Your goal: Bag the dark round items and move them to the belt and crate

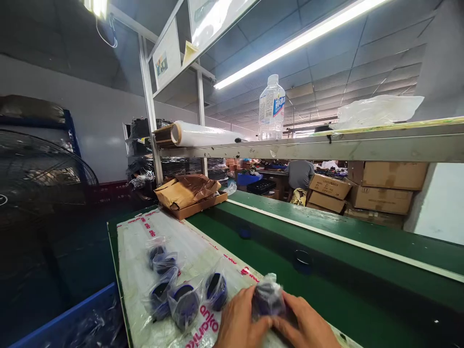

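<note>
At the bottom of the view, my left hand (241,321) and my right hand (308,324) both grip a small dark round item in a clear plastic bag (267,297). They press it from both sides over a stack of clear printed bags (181,241) lying on the green workbench (326,290). Several more bagged dark items (184,299) lie in a loose row on that stack, just left of my left hand.
An open cardboard box (188,193) sits at the bench's far end. The shelf (326,145) above holds a film roll (203,134), a water bottle (271,108) and plastic wrap. Cartons (380,186) and a person (299,175) are behind. A blue bin edge (72,314) is at lower left.
</note>
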A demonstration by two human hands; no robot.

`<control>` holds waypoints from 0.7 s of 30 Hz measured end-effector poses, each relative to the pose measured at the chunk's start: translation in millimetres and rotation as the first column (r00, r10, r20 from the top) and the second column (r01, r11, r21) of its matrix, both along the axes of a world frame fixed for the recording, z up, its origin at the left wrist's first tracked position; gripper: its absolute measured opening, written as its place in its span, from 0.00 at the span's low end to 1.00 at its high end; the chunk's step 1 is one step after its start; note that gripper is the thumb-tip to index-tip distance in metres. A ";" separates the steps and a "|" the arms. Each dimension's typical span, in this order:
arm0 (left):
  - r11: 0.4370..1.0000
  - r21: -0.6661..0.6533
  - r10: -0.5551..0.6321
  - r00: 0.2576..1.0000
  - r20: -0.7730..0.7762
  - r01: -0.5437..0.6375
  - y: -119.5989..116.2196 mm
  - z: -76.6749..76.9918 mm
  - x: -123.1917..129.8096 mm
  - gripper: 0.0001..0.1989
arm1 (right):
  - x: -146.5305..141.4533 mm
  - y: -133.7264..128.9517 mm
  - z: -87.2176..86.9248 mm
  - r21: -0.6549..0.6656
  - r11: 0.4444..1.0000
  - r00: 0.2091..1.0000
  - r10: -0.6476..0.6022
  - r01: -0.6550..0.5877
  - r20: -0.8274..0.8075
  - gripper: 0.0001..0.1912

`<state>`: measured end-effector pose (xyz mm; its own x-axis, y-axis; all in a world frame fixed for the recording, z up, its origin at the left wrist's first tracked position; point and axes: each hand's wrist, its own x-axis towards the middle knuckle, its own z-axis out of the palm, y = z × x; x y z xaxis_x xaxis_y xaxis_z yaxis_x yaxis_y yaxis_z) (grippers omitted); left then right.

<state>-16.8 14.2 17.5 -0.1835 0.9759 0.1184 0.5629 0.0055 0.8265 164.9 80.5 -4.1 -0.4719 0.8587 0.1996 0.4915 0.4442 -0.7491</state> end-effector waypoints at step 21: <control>0.953 0.121 0.291 0.947 -0.136 -0.276 -10.7 11.7 15.0 0.19 | -6.9 -13.1 56.2 0.019 0.975 0.875 -0.207 0.222 0.438 0.24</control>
<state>-1.8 3.5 29.1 -0.4236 0.8678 0.2598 0.6676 0.1053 0.7370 158.1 67.5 52.1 -0.3085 0.9512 -0.0111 0.8511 0.2708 -0.4497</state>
